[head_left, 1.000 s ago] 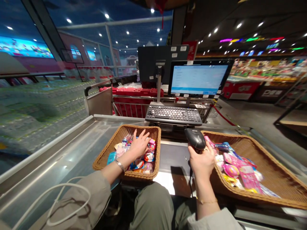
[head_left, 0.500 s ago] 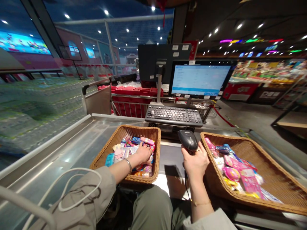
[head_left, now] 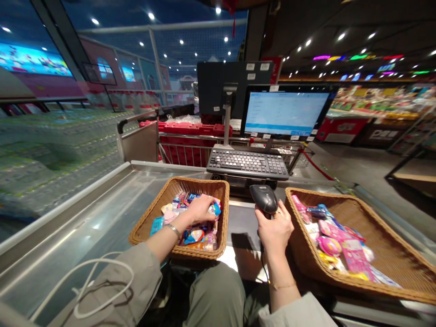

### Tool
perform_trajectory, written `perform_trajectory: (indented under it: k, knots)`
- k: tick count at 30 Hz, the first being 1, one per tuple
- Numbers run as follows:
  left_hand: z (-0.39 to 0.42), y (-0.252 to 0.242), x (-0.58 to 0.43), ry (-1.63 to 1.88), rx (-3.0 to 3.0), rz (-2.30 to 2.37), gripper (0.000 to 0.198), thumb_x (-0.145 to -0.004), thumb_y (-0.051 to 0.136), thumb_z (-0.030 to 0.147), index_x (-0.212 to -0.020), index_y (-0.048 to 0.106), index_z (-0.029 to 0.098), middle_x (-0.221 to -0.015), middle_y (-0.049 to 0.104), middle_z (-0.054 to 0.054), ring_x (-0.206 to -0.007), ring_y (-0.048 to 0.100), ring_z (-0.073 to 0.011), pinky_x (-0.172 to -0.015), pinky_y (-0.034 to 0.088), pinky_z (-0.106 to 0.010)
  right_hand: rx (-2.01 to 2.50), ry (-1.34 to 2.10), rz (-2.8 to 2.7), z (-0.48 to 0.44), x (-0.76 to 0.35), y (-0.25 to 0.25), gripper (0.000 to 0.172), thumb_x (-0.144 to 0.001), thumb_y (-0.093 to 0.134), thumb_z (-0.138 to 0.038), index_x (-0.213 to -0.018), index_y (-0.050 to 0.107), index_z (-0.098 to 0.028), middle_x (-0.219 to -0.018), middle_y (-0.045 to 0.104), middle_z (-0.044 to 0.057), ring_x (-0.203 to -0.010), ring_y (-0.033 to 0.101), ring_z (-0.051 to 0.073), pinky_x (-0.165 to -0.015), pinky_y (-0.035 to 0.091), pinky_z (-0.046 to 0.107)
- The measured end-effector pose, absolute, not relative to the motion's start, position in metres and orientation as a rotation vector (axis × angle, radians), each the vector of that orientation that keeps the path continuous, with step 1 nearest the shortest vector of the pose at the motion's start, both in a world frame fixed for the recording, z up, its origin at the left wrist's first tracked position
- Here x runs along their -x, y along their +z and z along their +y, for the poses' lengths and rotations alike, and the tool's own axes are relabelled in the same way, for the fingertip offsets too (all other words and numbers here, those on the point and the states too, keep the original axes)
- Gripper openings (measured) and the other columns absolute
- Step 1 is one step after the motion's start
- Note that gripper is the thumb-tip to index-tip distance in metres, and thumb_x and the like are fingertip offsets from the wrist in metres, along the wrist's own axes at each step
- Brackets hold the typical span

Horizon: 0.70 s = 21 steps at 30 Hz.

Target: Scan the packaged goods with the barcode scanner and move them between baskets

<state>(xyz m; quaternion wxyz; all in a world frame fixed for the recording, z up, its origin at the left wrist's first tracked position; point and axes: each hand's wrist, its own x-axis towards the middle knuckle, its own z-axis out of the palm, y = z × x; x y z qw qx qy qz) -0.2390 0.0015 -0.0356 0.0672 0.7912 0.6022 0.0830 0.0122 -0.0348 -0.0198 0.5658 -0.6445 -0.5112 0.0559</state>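
The right hand [head_left: 274, 229] is wrapped tight around the grip of a black scanner [head_left: 264, 198], held upright over the gap between two wicker baskets, with its cord hanging down toward the lap. The left hand [head_left: 198, 210] is down in the left basket [head_left: 146, 222], fingers curled over the heap of small bright packets [head_left: 194, 235]. I cannot tell whether it has closed on one or only rests on them.

This looks like the picking step: one packet being singled out while the scanner waits. Getting it read would call for lifting it clear and turning its barcode to the scanner's face.

The right basket [head_left: 357, 204] holds more packets along its near side. Both baskets sit on the steel counter [head_left: 112, 204]. Beyond them are a keyboard [head_left: 248, 162] and a lit screen [head_left: 285, 112].
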Motion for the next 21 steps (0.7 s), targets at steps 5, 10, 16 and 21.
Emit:
perform_trajectory:
  k: [5,10,16,21]
  knots:
    - [0.007,-0.033,0.245,0.487,-2.242,1.753,0.049,-0.071,0.072,0.034,-0.113,0.051,0.021,-0.105,0.069,-0.005,-0.091,0.067,-0.0213,-0.078,0.05,-0.03,1.518,0.108,-1.211,-0.035,-0.01,-0.022,0.027,-0.065,0.065,-0.044,-0.075,0.068,-0.018,-0.117,0.068,0.017,-0.124,0.055,0.031,-0.107,0.037,0.05]
    - [0.011,-0.043,0.253,0.481,-2.259,1.742,0.052,-0.072,0.073,0.032,-0.118,0.051,0.023,-0.11,0.068,-0.005,-0.096,0.067,-0.0217,-0.083,0.051,-0.032,1.502,0.11,-1.237,-0.034,-0.007,-0.023,0.026,-0.067,0.065,-0.043,-0.075,0.068,-0.018,-0.115,0.069,0.017,-0.124,0.054,0.032,-0.106,0.036,0.05]
    - [0.011,-0.051,0.267,0.184,-2.434,1.806,0.042,-0.078,0.067,0.033,-0.118,0.059,0.022,-0.121,0.067,-0.007,-0.106,0.065,-0.0218,-0.089,0.05,-0.031,1.508,0.114,-1.238,-0.033,-0.005,-0.024,0.028,-0.068,0.065,-0.045,-0.076,0.07,-0.018,-0.121,0.067,0.019,-0.124,0.054,0.032,-0.105,0.037,0.049]
    - [0.007,-0.049,0.272,-0.015,-2.415,2.036,0.042,-0.078,0.069,0.041,-0.111,0.064,0.016,-0.105,0.071,-0.016,-0.102,0.064,-0.0333,-0.089,0.047,-0.047,1.499,0.125,-1.253,-0.034,-0.005,-0.023,0.028,-0.069,0.065,-0.045,-0.074,0.069,-0.018,-0.117,0.069,0.017,-0.122,0.055,0.033,-0.105,0.036,0.049]
